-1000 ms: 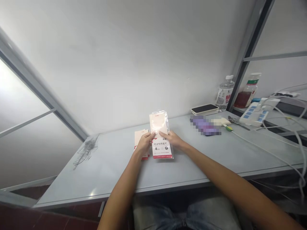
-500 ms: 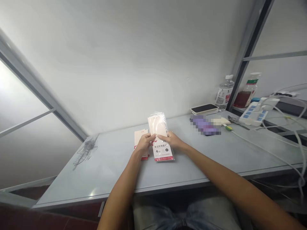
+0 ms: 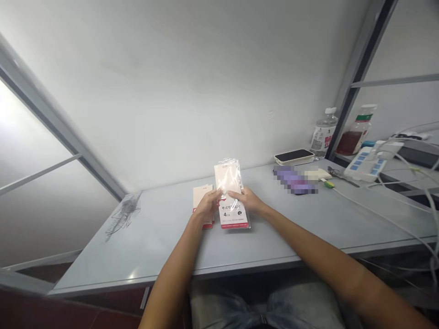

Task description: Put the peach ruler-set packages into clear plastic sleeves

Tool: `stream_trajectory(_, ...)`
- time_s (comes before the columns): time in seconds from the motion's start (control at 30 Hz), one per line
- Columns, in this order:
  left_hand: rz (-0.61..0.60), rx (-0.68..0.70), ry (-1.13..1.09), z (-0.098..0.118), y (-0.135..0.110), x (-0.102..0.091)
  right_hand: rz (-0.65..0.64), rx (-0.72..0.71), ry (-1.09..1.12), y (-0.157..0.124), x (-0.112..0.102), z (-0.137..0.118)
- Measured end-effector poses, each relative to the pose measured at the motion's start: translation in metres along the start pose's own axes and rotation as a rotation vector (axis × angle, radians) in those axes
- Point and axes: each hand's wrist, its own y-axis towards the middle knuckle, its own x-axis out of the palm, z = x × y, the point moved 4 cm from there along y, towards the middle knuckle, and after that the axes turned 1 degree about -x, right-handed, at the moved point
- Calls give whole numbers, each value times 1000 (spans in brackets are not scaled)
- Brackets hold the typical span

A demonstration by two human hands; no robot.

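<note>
Plain white wall (image 3: 192, 91) behind a grey table (image 3: 291, 228) with a metal frame running up both sides, pretty bare setup. Dead centre, both hands are clamped on a clear plastic packet (image 3: 229, 180) with a pale card inside and a red-and-white printed label at the bottom. The left hand (image 3: 206, 205) pinches its 9 o'clock edge and the right hand (image 3: 248, 201) pinches the 3 o'clock edge, thumbs on the front nearly meeting in the middle. The packet is propped up tall, top leaning toward the wall, and its bottom edge seems to sit on the table, though I can't tell for sure. Just at 9 o'clock of it, partly behind the left hand, a second similar packet (image 3: 200, 194) lies flat. Out at 2 o'clock from the hands there's a phone (image 3: 294, 156) face up, then a water bottle (image 3: 323, 133), a bottle of reddish liquid (image 3: 353, 137) and a white power strip (image 3: 365, 163). White cables (image 3: 377, 208) trail across the table at 3 o'clock.
</note>
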Motion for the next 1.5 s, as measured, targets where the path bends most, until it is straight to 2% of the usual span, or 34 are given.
stream_trajectory(0.5, 15, -70, 22, -7, 2, -9, 18, 4, -110, 5, 0, 8)
stream_trajectory(0.77, 12, -95, 50, -5, 2, -11, 2, -5, -77, 1, 2, 5)
stream_trajectory(1.1, 39, -45, 65, -3, 1, -7, 9, -10, -12, -1, 3, 0)
stream_trajectory(1.33, 116, 22, 109, 2, 3, -10, 95, -33, -9, 2, -3, -2)
stream_trajectory(1.5, 129, 51, 149, 1, 2, -13, 135, -5, -18, 3, -5, -1)
